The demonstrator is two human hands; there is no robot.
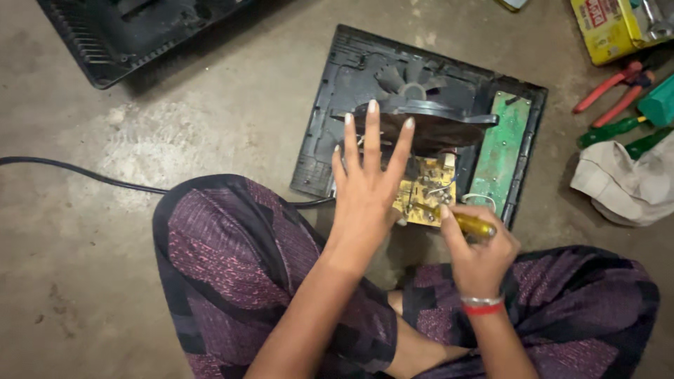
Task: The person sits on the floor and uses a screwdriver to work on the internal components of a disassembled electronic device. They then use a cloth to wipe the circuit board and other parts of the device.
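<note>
Screwdriver (472,225) in clenched right hand (481,256), tip perhaps hidden; left hand (365,189) spread.

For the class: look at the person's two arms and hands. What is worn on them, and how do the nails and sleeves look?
Both forearms are bare, with no sleeves in view. The right wrist carries two bangles: a thin silver one and a red one just below it. The left hand wears nothing: no rings, watch or gloves. Its nails are fairly long and pale. The right hand shows no rings either.
</note>
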